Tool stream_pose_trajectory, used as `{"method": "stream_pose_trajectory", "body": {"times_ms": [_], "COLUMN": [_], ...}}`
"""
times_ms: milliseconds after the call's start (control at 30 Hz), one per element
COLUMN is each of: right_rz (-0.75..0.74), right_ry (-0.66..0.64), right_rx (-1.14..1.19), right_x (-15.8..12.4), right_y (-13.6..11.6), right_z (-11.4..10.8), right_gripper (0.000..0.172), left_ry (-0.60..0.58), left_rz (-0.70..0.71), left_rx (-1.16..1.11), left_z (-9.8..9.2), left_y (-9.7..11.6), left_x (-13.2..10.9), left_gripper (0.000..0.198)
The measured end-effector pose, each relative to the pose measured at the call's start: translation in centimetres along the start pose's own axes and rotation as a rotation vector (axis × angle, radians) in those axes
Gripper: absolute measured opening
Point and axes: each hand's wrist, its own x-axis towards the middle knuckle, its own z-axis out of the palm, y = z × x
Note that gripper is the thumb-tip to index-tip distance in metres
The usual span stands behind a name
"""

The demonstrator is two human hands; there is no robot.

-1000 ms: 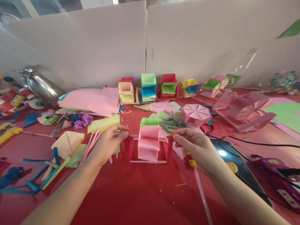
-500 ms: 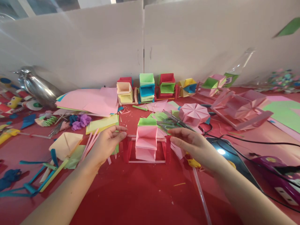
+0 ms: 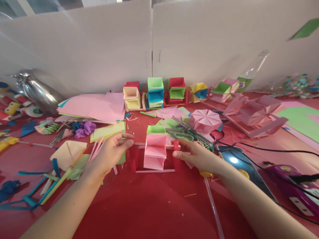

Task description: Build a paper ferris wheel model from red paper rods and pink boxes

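Note:
A small folded-paper wheel point(image 3: 155, 151), pink with a light green box at the back, sits on a pale rod within a red paper frame point(image 3: 134, 161) on the table before me. My right hand point(image 3: 191, 154) touches the frame's right upright, thumb and fingers closed around its top where the rod passes. Beside the left end of the rod is my left hand point(image 3: 117, 147), its thumb and forefinger apart with nothing between them. Part of the frame's right side is hidden by my right fingers.
Finished paper wheels point(image 3: 156, 91) line the white wall. Pink paper sheets point(image 3: 94, 106) lie back left, near a metal jug point(image 3: 37, 89). Scissors point(image 3: 183, 134), a phone point(image 3: 239, 166), cables and a purple glue gun point(image 3: 291, 186) are at right. Blue paper strips point(image 3: 32, 199) lie left.
My right hand has moved left and its fingers now meet the right upright of the red frame. My left hand stays almost where it was. The view shifts slightly.

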Motion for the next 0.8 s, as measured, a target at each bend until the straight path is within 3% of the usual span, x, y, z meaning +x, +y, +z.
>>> {"method": "stream_pose_trajectory", "body": {"times_ms": [200, 367, 500, 600, 800], "right_rz": [-0.062, -0.096, -0.093, -0.056, -0.075], "right_ry": [0.004, -0.074, -0.007, 0.063, 0.057], "right_rx": [-0.028, -0.102, -0.365, -0.505, -0.65], "right_x": [-0.2, -0.2, 0.5, 1.0, 0.9], "right_y": [0.2, 1.0, 1.2, 1.1, 1.0], "right_z": [-0.9, -2.0, -0.8, 0.5, 1.5], "right_gripper": [0.033, 0.032, 0.033, 0.023, 0.019], "left_ry": [0.02, 0.028, 0.027, 0.034, 0.021], "left_rz": [-0.013, -0.023, -0.025, -0.039, -0.048], "left_rx": [-0.027, -0.095, -0.11, -0.126, -0.116], "left_z": [0.1, 0.0, 0.0, 0.0, -0.2], "left_y": [0.0, 0.0, 0.1, 0.3, 0.6], "left_x": [0.0, 0.1, 0.2, 0.2, 0.1], "left_gripper": [0.033, 0.033, 0.033, 0.032, 0.032]}}
